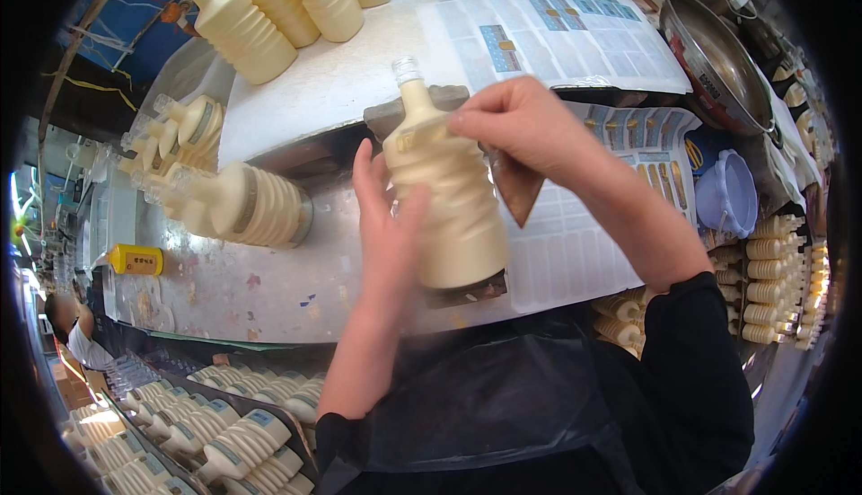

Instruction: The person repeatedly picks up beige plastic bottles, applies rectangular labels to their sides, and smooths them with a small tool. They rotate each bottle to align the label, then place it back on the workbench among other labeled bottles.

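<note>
A cream-coloured ribbed bottle (460, 234) with a clear threaded neck stands in front of me, leaning slightly on a grey block (386, 118) behind its shoulder. Around its left side is my left hand (388, 225), thumb on the front and fingers at the edge, partly smeared by motion. At the upper right of the bottle, my right hand (521, 122) has thumb and forefinger pinched together against the shoulder. Out of the underside of that hand sticks a flat brown pointed piece (518, 191); its upper part is hidden by the hand.
More cream bottles (260, 203) stand at the left and back. Printed label sheets (575, 32) lie at the back right. A purple bucket (727, 194), a large metal pan (718, 55) and a yellow box (136, 260) are around. Racked bottles (247, 441) fill the lower left.
</note>
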Motion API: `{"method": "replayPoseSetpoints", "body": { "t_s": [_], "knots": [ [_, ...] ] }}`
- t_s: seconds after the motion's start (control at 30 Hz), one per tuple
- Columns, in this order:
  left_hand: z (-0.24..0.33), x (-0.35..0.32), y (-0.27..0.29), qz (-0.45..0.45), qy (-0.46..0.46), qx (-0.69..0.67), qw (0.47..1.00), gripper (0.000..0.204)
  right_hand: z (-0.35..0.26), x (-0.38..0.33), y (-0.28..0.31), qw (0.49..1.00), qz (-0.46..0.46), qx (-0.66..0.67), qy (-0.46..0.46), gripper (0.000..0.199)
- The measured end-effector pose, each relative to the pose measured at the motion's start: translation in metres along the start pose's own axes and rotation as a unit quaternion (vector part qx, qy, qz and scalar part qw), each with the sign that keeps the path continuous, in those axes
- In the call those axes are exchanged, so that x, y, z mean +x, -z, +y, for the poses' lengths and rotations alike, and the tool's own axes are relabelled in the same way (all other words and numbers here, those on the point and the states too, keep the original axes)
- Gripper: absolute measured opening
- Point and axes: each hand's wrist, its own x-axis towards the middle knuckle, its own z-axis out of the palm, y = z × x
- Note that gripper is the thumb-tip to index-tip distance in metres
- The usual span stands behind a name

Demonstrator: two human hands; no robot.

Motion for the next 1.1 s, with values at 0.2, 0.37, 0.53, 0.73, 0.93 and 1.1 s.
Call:
{"method": "replayPoseSetpoints", "body": {
  "t_s": [0.2,0.37,0.53,0.73,0.93,1.1],
  "knots": [
    [0.010,0.030,-0.004,0.039,0.056,-0.001,0.998,0.047,0.016,-0.006,-0.011,0.998,0.047,0.031,-0.039,0.027],
    [-0.008,0.038,-0.002,0.039,0.050,-0.017,0.998,0.040,0.030,-0.001,-0.009,0.998,0.048,0.034,-0.018,0.024],
    [-0.009,0.033,-0.005,0.056,0.044,-0.057,0.996,0.031,0.048,0.006,-0.010,0.998,0.053,0.029,-0.004,0.022],
    [-0.014,0.033,-0.001,0.047,0.026,-0.055,0.997,0.034,0.068,0.012,-0.003,0.995,0.039,0.091,-0.016,0.019],
    [-0.014,0.035,-0.001,0.053,-0.057,0.105,0.991,0.046,0.067,0.004,-0.016,0.985,0.041,0.168,0.011,0.026],
    [-0.014,0.039,-0.002,0.031,-0.051,0.142,0.988,0.044,0.062,0.005,-0.019,0.996,0.045,0.076,0.004,0.034]
  ]
}}
